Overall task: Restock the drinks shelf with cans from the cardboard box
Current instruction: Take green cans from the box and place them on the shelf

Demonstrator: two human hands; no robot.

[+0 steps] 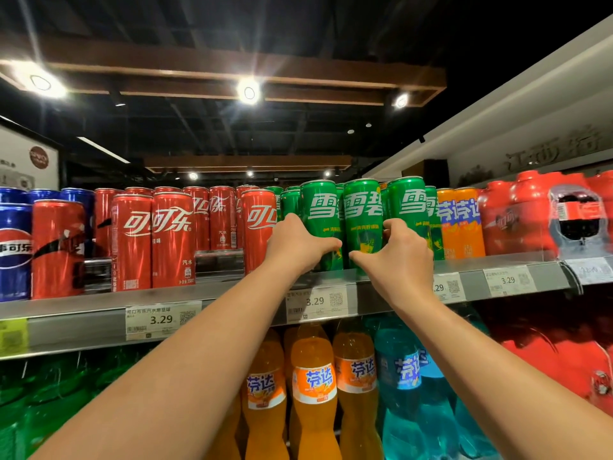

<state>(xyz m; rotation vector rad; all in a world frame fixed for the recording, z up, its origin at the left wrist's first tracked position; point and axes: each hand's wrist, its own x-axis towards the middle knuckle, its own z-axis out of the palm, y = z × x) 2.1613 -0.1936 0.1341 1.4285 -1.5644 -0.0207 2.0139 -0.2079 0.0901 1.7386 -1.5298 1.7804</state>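
Note:
Three tall green cans stand in the front row on the metal drinks shelf [232, 293]. My left hand [298, 244] grips the left green can [320, 210], fingers behind it and thumb across its front. My right hand [396, 257] is curled round the middle green can [362, 214], thumb low on its front. The right green can [409, 202] stands just beyond my right knuckles. More green cans fill the rows behind. The cardboard box is out of view.
Red cola cans [172, 240] and blue cans [13, 250] stand to the left, orange cans [459, 220] and shrink-wrapped red packs [530, 220] to the right. A gap [219, 263] shows between red cans. Orange and blue bottles [315, 386] fill the shelf below.

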